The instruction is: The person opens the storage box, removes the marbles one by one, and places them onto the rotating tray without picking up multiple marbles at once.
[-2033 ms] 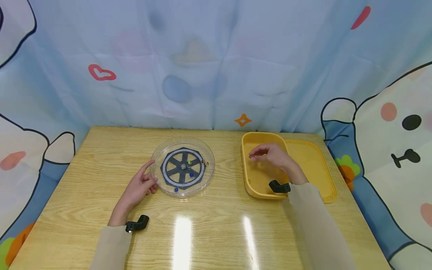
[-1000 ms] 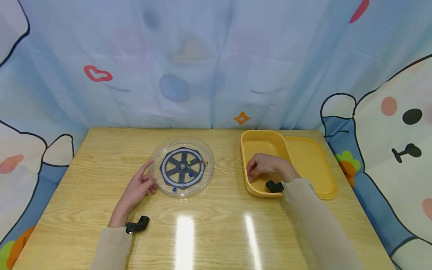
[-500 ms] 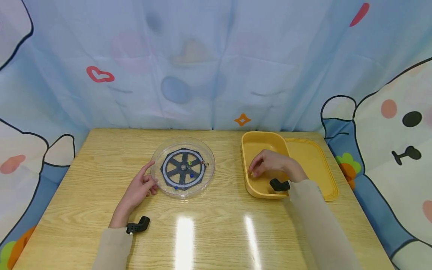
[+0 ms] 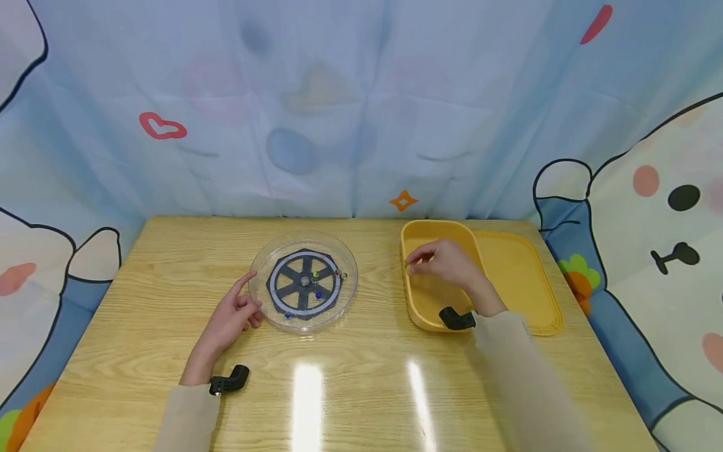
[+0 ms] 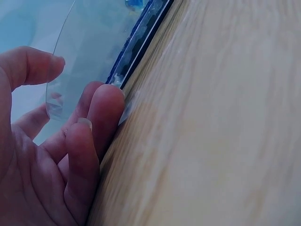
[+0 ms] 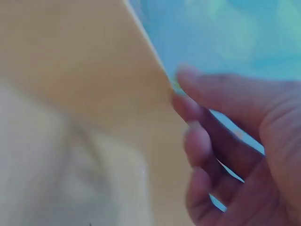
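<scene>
My left hand (image 4: 230, 317) holds the left rim of a clear round dish (image 4: 282, 242) on the table; in the left wrist view its fingers (image 5: 106, 106) curl against the rim. Under the clear base shows a dark hexagonal design with spokes. Several small marbles lie in the dish, among them a blue marble (image 4: 319, 295), another blue marble (image 4: 288, 315) and a yellow-green marble (image 4: 315, 274). Above the left wall of a yellow box (image 4: 415, 307), my right hand (image 4: 449, 262) pinches a tiny yellow-green marble (image 6: 176, 86) between thumb and index finger, mostly hidden by the fingertips.
A flat yellow lid (image 4: 522, 282) lies right of the box on the wooden table (image 4: 361, 389). Behind the table hangs a light-blue printed curtain (image 4: 350, 113). The box's left wall stands between my right hand and the dish.
My right hand reached down into the box near its left wall, then rose to the wall's top with the marble. The front blue marble shifted slightly left. My left hand stayed at the dish.
</scene>
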`<state>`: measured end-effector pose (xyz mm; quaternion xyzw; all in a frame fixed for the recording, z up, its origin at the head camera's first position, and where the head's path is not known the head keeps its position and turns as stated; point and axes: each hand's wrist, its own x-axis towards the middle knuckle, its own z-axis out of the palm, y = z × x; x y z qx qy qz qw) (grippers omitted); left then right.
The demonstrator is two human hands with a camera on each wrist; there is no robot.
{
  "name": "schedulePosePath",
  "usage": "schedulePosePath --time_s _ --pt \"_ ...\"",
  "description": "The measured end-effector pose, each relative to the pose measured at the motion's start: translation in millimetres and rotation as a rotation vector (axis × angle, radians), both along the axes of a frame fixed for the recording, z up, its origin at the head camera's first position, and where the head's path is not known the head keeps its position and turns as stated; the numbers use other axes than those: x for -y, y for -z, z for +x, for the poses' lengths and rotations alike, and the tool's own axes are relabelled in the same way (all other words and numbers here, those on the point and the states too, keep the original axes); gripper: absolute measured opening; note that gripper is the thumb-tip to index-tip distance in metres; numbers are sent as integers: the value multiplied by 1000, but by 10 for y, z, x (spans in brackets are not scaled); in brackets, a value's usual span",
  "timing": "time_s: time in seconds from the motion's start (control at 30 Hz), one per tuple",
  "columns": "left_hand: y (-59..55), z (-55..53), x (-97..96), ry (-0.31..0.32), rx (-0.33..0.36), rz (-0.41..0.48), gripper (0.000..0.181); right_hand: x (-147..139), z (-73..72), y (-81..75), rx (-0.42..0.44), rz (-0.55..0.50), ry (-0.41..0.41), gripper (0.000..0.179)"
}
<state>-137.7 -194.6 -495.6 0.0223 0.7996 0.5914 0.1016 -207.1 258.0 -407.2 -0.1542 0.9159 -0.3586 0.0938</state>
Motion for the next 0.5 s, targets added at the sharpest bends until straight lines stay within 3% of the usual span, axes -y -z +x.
schedulePosePath --time_s 0.23,0.5 --pt "-2 -7 -2 7 6 7 65 334 87 -76 -103 -22 65 13" --pt "1 8 -1 0 6 4 65 765 157 -53 -120 -83 31 9"
